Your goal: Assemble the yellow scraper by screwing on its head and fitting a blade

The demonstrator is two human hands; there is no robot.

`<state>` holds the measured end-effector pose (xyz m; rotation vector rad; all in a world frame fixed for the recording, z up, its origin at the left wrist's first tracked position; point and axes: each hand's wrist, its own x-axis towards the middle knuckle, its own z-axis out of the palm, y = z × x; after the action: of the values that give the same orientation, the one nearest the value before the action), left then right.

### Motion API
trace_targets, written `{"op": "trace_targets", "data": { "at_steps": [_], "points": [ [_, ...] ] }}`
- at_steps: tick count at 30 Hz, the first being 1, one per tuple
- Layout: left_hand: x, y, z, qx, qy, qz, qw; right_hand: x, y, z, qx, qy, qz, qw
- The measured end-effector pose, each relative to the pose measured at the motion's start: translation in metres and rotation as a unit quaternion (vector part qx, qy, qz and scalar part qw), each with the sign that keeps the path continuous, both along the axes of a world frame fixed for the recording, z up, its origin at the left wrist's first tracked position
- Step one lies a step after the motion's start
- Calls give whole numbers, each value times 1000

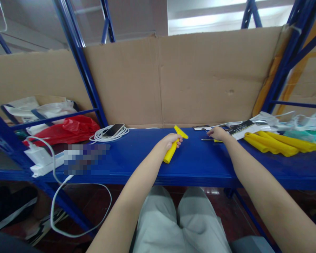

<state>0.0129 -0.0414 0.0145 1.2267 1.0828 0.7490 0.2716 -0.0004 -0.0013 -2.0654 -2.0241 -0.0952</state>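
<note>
Over the blue shelf (137,165), the left hand (171,139) gripped a yellow plastic scraper (173,147) by its handle, seemingly light and rigid, while the right hand (218,133) pinched a small blade (208,140), likely sharp.

left hand (171,139) grips yellow scraper (173,147); right hand (218,133) on small tool (208,140), blue shelf (195,165).

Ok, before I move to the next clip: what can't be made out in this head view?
- Blurred patch on the blue shelf: pixelated, whatever lies there is unreadable.
- Thin item under the right hand: the fingers cover most of it, too small to identify.
- Card beside that hand: print too small to read.
- Left hand on the yellow tool: the grip hides its middle.
- Phone on the white cable coil: screen content not legible.
</note>
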Motion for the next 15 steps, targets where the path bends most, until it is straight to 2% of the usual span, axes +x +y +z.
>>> {"op": "trace_targets", "data": {
  "at_steps": [4, 15],
  "points": [
    [0, 0, 1, -1, 10, 9, 1000, -4, -5, 3, 7, -11, -32, 999],
    [0, -2, 1, 3, 5, -3, 1000, -16, -2, -1, -52, -45, -61, 996]
  ]
}}
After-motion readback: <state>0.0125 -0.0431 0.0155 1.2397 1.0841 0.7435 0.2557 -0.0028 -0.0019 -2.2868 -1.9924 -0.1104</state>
